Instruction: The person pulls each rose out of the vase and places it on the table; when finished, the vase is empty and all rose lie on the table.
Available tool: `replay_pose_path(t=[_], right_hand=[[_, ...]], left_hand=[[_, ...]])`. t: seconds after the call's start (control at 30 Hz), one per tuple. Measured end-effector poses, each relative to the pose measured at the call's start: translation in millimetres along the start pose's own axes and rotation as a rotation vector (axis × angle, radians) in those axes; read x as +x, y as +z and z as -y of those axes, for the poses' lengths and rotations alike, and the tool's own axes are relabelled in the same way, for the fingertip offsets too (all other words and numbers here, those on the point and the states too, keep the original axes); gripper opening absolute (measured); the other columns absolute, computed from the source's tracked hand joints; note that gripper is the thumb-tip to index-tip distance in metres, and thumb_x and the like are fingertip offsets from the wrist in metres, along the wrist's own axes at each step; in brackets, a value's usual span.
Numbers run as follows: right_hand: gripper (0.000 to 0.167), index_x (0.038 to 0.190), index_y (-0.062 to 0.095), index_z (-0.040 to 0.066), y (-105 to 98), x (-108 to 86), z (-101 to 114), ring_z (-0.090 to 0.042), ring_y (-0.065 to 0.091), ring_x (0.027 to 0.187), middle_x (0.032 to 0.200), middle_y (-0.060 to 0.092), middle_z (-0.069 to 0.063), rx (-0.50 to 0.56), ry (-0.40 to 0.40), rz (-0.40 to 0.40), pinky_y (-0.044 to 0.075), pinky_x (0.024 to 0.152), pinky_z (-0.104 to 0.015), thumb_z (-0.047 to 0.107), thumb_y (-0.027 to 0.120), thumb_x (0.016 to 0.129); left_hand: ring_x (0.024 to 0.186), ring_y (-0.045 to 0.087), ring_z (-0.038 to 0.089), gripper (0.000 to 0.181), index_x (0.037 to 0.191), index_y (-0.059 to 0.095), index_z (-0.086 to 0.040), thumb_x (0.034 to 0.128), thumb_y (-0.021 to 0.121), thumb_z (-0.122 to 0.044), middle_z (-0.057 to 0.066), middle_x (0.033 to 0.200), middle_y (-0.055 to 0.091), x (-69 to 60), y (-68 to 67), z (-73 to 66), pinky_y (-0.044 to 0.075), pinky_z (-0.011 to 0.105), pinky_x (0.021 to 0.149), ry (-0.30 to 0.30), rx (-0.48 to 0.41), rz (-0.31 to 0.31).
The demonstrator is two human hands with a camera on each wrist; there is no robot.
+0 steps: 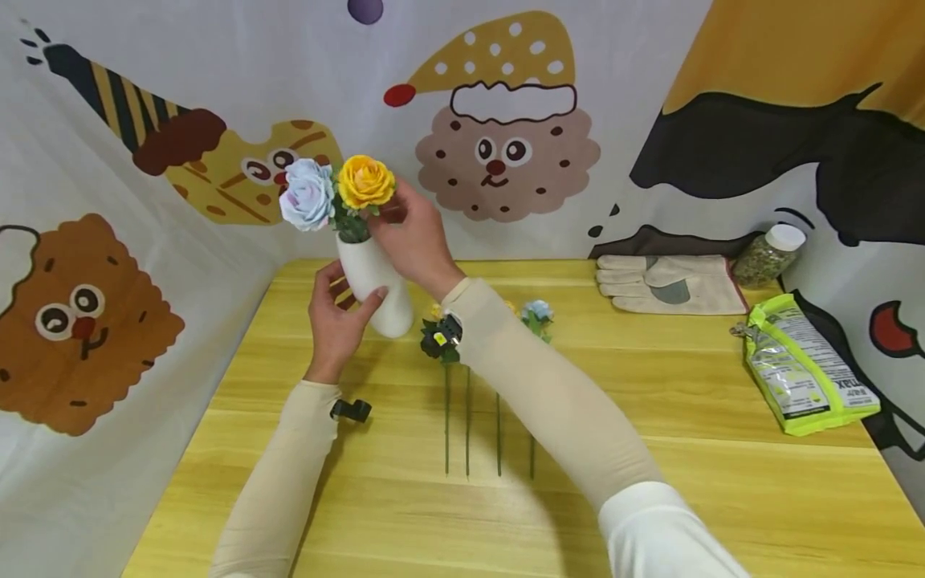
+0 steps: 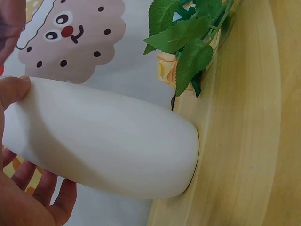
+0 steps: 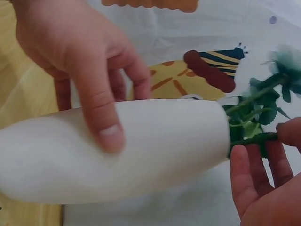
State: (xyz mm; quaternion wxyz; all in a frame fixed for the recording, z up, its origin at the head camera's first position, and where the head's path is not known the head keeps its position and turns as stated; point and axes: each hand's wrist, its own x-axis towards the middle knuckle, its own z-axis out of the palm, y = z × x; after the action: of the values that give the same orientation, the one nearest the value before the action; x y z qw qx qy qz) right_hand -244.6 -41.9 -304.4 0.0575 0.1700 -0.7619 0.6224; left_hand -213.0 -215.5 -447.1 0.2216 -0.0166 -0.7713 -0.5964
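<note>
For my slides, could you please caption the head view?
Left hand holds white vase; right hand grips yellow rose beside blue rose.

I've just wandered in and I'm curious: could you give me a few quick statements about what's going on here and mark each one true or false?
1. The left hand holds a white vase. True.
2. The right hand is holding nothing. False: it pinches a green stem just below the yellow flower.
3. A pale blue flower shows beside the yellow one, above the vase's mouth. True.
4. The glove lies at the left end of the table. False: in the head view it lies toward the right, near a lidded jar.
5. More flowers lie on the table, stems side by side. True.
</note>
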Motion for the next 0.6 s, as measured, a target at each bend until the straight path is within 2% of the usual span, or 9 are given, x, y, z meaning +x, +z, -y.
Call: replay_pose_path(t=[0.17,0.23,0.43,0.53,0.6], right_hand=[[0.043,0.145,0.060,0.016,-10,-2.3,7,-0.017,0.070,0.111,0.138,0.069,-0.003,0.123,-0.067,-0.068,0.060,0.090,-0.027,0.017,0.071,0.103],[0.043,0.143,0.061,0.014,-14,-4.1,8,-0.016,0.072,0.111,0.139,0.070,-0.003,0.185,-0.069,-0.086,0.061,0.090,-0.027,0.017,0.072,0.102],[0.036,0.134,0.068,0.008,-24,-10.0,7,-0.025,0.076,0.111,0.127,0.077,-0.011,0.394,-0.089,-0.161,0.064,0.090,-0.035,0.013,0.075,0.099],[0.033,0.132,0.069,0.004,-27,-11.3,6,-0.033,0.076,0.111,0.122,0.078,-0.015,0.470,-0.115,-0.211,0.064,0.089,-0.040,0.010,0.074,0.100],[0.032,0.131,0.068,0.004,-29,-11.6,5,-0.034,0.076,0.110,0.122,0.078,-0.014,0.514,-0.114,-0.251,0.065,0.089,-0.040,0.009,0.073,0.100]], left_hand=[[0.131,0.060,0.034,0.069,0.144,0.054,-0.014,0.0863,0.089,-0.025,0.008,0.142,0.056,0.0,0.0,0.1,0.052,0.056,0.108,0.013,-0.007,0.014],[0.131,0.059,0.033,0.069,0.144,0.053,-0.014,0.0864,0.089,-0.025,0.008,0.142,0.056,-0.1,0.0,-0.1,0.052,0.056,0.109,0.012,-0.010,0.017],[0.129,0.059,0.031,0.071,0.144,0.053,-0.014,0.0853,0.090,-0.028,0.007,0.141,0.057,-0.1,0.4,-1.4,0.051,0.057,0.109,-0.005,-0.009,0.014],[0.129,0.059,0.031,0.071,0.145,0.053,-0.014,0.0852,0.090,-0.028,0.008,0.142,0.057,-0.1,0.5,-1.4,0.051,0.058,0.110,-0.016,-0.007,0.009],[0.129,0.059,0.031,0.071,0.145,0.053,-0.014,0.0852,0.090,-0.028,0.008,0.142,0.057,0.0,0.4,-0.9,0.051,0.057,0.110,-0.017,-0.005,0.006]])
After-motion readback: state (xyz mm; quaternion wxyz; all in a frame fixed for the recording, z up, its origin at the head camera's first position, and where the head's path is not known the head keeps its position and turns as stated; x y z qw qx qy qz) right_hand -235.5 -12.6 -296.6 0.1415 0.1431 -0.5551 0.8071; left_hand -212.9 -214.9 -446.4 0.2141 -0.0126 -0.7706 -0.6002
